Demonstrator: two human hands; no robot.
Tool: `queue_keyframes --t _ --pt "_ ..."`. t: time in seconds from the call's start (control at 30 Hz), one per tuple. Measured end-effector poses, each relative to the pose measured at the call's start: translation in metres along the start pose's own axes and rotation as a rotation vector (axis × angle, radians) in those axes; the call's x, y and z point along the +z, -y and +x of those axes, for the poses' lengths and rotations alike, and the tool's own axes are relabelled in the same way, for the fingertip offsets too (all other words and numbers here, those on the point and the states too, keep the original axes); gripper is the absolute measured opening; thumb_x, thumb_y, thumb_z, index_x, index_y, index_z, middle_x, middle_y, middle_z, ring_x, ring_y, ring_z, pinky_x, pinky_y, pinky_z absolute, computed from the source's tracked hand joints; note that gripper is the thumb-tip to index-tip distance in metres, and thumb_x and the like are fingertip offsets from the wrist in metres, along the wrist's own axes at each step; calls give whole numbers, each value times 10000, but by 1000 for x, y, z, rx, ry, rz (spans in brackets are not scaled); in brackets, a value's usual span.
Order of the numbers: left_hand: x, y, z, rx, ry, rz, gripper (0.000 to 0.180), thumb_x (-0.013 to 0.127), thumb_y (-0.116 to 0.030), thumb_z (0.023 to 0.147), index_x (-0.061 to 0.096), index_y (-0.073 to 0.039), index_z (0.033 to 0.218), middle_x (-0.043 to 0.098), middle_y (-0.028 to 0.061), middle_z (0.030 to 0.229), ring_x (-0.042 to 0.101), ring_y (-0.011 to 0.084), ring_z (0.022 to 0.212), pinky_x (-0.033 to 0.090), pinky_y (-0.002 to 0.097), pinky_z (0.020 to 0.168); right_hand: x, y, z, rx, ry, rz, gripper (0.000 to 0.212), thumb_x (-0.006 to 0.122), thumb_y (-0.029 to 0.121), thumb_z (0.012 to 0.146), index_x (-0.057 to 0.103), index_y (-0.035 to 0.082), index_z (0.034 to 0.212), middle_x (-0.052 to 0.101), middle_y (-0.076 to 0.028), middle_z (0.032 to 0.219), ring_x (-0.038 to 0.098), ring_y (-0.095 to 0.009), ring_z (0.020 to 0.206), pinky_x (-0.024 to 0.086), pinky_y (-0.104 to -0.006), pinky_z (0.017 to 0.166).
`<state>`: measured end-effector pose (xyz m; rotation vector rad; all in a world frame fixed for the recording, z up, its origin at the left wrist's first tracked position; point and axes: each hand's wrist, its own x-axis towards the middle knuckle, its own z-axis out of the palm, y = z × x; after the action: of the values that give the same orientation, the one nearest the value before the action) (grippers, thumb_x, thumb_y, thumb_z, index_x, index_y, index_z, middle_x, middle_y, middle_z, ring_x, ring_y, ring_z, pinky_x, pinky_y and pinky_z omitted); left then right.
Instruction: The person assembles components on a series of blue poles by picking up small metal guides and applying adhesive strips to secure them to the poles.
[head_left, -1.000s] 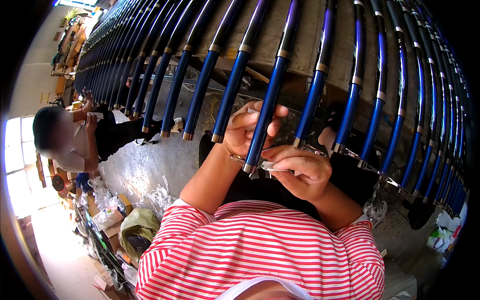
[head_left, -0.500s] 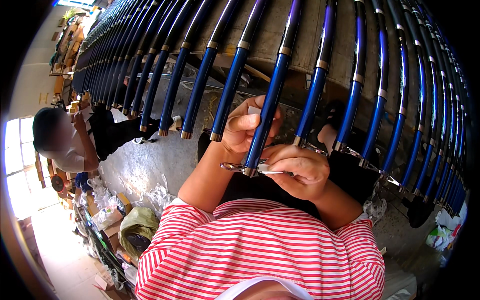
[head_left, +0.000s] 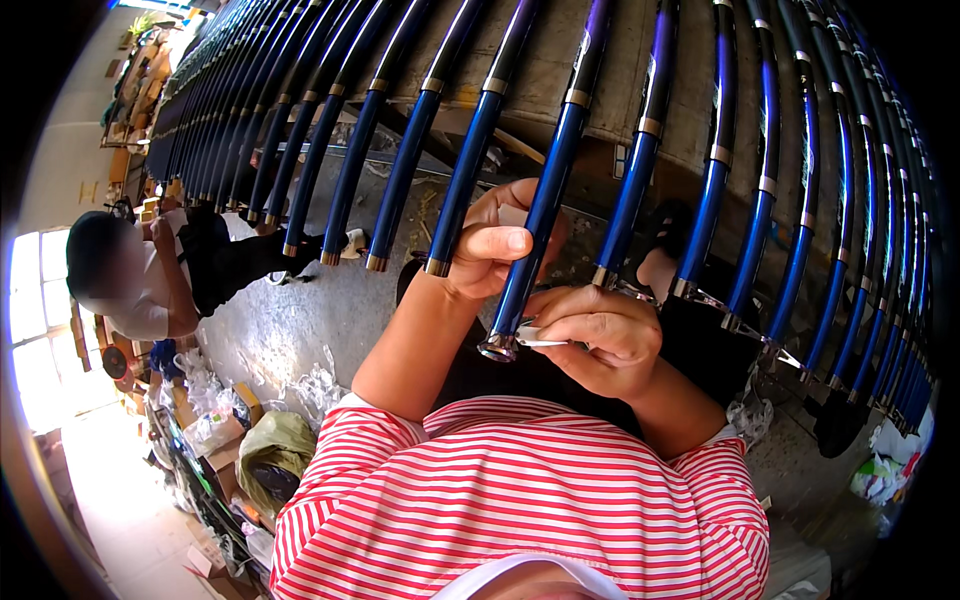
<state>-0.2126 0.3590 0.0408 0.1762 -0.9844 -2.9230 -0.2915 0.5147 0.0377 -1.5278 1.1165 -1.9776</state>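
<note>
In front of me a glossy blue fishing rod (head_left: pixel 545 210) slants down toward my chest. My left hand (head_left: pixel 485 258) is closed around it above its lower end, thumb pressed against the side; part of a pale patch shows under the fingers. A ring-shaped metal guide (head_left: pixel 497 348) sits at the rod's end. Beside that end, my right hand (head_left: pixel 605 340) is closed, pinching a small flat white piece (head_left: pixel 540 338) between thumb and fingers. Some of the right fingertips are hidden behind the rod.
Rows of similar blue rods (head_left: pixel 625 205) hang over the bench edge (head_left: pixel 610 110) on both sides; several to the right carry metal guides (head_left: pixel 706 300). At left a person (head_left: pixel 140 275) sits nearby. Plastic bags (head_left: pixel 275 450) and boxes lie at lower left.
The metal guide, which stuck out to the left of the rod's end, now sits at the tip, turned toward me. Both hands keep nearly the same places.
</note>
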Motion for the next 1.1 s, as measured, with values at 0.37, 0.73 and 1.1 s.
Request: queue_keyframes --t 0.37,0.73,1.1 --pt "-14 13 -7 10 110 -276 552 666 -275 809 484 66 1202 529 57 737 329 6 464 322 141 398 5 2 -6 -17 -143 -43 160 673 -80 716 575 -25 830 629 -166 767 672 -281 753 552 -320 629" --pt "-27 10 18 63 175 -443 446 576 -224 886 455 33 1231 528 58 873 336 49 502 281 195 403 7 4 -14 -102 -196 -138 158 673 -88 711 583 -26 825 631 -156 807 671 -284 778 558 -319 659" --pt "8 34 70 -86 201 -301 475 570 -400 877 527 -2 1134 498 11 842 342 16 521 280 146 412 -6 29 -24 -127 -222 -352 131 667 -69 710 583 -8 789 621 -130 784 674 -273 771 565 -306 620"
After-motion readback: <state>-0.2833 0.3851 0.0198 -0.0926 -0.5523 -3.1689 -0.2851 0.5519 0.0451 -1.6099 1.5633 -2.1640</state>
